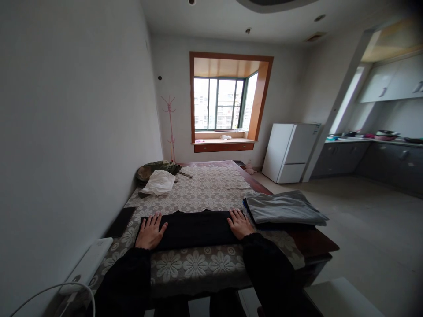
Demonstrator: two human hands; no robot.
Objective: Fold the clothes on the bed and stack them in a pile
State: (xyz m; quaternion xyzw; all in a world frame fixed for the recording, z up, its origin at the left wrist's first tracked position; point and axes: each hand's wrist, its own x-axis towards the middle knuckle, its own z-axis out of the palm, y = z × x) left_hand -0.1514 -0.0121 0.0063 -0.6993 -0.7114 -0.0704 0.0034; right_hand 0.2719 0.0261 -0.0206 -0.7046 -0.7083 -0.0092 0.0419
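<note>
A long wooden table (319, 244) fills the middle of the room, most of its top under a tablecloth (211, 189) patterned with pale flowers. Beyond its far end is a window (224, 103) in an orange-brown frame, with a white fridge (291, 152) to the right and a pink coat stand (170, 119) to the left. Near the table's right edge lies a stack of folded clothes (284, 207), grey on top. Just beside it, on the tablecloth at the near end, a black cloth (194, 229) lies flat in a wide strip. Farther back, by the wall, a white plastic bag (159, 182) rests against a dark green bag (150, 169). The left hand (151, 231) lies palm down, fingers spread, on the black cloth's left end; the right hand (240, 225) lies likewise on its right end. The fridge's small corner label (316, 128) is too small to read.
</note>
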